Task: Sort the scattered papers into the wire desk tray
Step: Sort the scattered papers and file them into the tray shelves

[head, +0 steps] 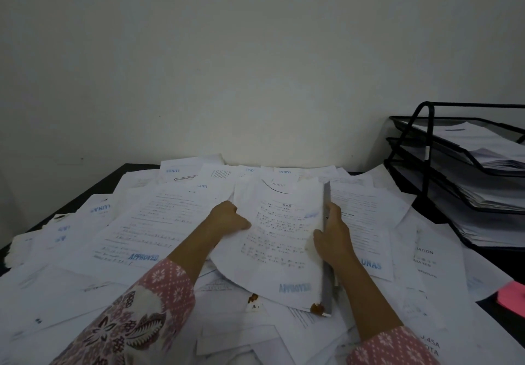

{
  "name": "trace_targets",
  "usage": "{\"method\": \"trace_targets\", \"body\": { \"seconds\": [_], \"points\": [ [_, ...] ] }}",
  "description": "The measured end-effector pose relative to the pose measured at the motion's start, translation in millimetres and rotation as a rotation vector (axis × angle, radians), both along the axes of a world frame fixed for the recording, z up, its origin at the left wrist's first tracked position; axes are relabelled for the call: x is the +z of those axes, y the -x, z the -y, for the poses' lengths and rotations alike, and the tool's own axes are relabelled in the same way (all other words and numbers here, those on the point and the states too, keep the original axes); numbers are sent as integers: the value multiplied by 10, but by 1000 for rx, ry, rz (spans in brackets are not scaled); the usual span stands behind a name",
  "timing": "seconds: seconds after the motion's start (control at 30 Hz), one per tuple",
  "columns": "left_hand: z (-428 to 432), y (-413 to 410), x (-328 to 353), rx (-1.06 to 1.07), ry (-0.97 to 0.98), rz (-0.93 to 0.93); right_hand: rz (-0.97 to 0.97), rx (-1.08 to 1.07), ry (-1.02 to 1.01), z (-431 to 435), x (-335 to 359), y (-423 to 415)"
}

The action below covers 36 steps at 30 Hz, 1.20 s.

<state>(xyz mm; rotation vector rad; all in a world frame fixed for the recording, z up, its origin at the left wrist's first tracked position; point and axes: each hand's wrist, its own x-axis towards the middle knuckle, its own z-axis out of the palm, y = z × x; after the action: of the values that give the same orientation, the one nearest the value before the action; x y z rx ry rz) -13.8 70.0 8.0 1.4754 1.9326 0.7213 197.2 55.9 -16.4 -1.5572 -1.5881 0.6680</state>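
We've got one printed sheet (279,239) held off the pile by both hands. Left hand (227,218) pinches its left edge, thumb on top; right hand (333,235) has its fingers (331,214) curled round the right edge along with a thin grey strip (327,246). Sheet's long axis runs away from us. Wire desk tray (426,148) sits to the right and further back, so right hand is nearer. Its tiers already hold paper. Worktop (93,187) is dark, buried in scattered papers (147,222); pink note (512,296) at right edge; plain wall behind.
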Motion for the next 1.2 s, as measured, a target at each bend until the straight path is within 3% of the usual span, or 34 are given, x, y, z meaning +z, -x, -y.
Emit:
{"method": "trace_targets", "body": {
  "seconds": [0.13, 0.23, 0.3, 0.57, 0.77, 1.0, 1.2],
  "points": [
    [22, 91, -47, 95, 41, 91, 68, -94, -50, -59, -14, -29],
    [38, 200, -102, 135, 19, 102, 443, -296, 65, -132, -30, -211],
    [61, 253, -133, 127, 1, 90, 565, -347, 182, -138, -60, -310],
    [203, 163, -177, -5, -87, 28, 382, -450, 330, -181, -6, -499],
    [288, 126, -172, -6, -115, 138, 126, -448, 344, -190, 123, -677],
    [341, 67, -230, 14, -204, 147, 121, -386, 219, -184, 33, -897],
    [334, 133, -264, 29, -263, 161, 236, -484, 13, -150, -6, -918]
  ]
}}
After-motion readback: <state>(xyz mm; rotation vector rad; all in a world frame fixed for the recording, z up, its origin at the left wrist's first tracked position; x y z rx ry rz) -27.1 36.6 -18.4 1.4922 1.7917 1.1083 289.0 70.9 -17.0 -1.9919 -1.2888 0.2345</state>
